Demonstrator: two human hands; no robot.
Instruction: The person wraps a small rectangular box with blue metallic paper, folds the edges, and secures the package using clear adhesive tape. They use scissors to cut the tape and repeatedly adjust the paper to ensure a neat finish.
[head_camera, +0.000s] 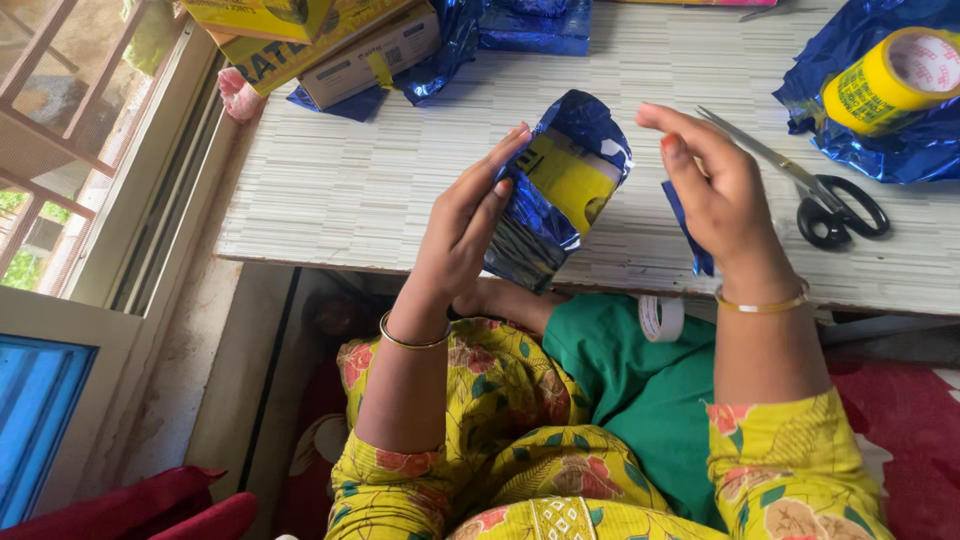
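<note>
Blue foil wrapping (535, 225) half covers a small yellow box (572, 180) near the middle of the frame, held up just above the near edge of the tabletop (380, 170). The left hand (468, 225) grasps this bundle from the left, fingers pressed flat along the foil and the fingertips reaching its top fold. The right hand (715, 185), right of centre, is apart from the box; its thumb and fingers pinch a narrow strip of blue foil (690, 232) that hangs down below the palm. Each wrist carries a thin gold bangle.

Black-handled scissors (812, 195) lie on the tabletop right of that hand, blades pointing to the upper left. In the upper right corner a roll of yellow tape (890, 80) rests on a crumpled sheet of blue foil (900, 150). In the upper left, yellow and pale cartons (320, 40) are stacked on more blue foil at the far edge. A small roll of clear tape (661, 318) sits on the person's green lap just under the table edge.
</note>
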